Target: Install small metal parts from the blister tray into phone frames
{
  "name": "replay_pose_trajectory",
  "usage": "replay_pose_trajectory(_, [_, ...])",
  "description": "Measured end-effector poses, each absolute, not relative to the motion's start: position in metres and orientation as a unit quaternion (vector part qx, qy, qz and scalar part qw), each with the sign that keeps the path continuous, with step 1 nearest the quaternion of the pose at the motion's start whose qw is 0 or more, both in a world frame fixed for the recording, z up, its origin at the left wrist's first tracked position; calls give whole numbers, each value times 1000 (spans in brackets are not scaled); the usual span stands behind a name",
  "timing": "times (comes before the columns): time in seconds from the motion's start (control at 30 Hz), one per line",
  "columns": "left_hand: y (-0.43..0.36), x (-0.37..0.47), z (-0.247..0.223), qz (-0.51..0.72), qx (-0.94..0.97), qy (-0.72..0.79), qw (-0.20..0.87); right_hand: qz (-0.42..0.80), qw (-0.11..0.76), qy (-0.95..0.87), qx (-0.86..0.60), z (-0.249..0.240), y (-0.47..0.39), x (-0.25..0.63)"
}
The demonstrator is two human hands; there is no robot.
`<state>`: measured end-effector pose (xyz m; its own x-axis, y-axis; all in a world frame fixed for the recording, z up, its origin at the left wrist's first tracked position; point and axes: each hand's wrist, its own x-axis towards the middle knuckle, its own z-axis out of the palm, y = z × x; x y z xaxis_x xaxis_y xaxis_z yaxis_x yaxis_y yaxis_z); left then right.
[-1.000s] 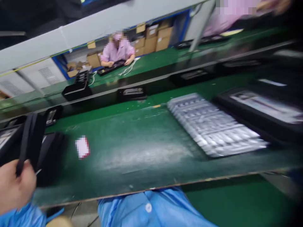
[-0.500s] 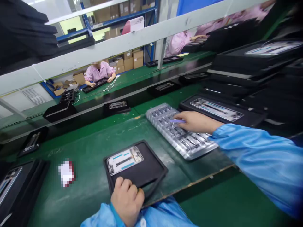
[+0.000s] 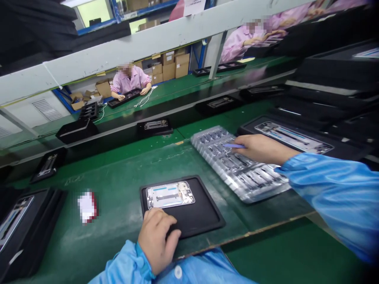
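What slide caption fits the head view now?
Left hand at black tray with phone frame; right hand holding purple tool over clear plastic tray.

No text can be read; the marks on the hanging white sheet (image 3: 194, 8) are too small

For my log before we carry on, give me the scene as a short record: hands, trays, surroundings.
Left hand: at the near-left edge of the black tray
Right hand: holding a purple tool over the clear plastic tray
Black tray: flat on the green bench, phone-like frame inside
Background: co-worker in pink beyond the bench
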<state>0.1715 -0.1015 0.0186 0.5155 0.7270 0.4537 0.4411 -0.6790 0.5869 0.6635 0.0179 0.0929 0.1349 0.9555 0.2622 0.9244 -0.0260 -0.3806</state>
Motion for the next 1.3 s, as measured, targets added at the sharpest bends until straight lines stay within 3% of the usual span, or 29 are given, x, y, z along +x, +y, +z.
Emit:
replay_pose_trajectory(0.13, [-83,174,41,382,766,404,323,34,197,-637,-744,123,-6,656])
replay_pose_trajectory(0.23, [-72,185,53,394,709,432,395,94,239,-600,-758,134,-39,611])
replay_pose_trajectory(0.4, [-62,203,53,398,635,421,512,317,352,-576,-666,105,-87,489])
replay_pose_trajectory(0.6, [-67,187,30,382,581,432,574,438,354,-545,-622,70,-99,408])
replay_pose_trajectory(1.03, [-90,166,32,370,717,431,405,240,359,-790,-436,54,-102,394])
replay_pose_trajectory(1.17, [-92,171,28,359,746,414,379,109,410,-809,-407,46,-110,395])
replay_pose_trajectory(1.3, [-81,179,28,359,765,411,341,-26,376,-849,-370,37,-110,417])
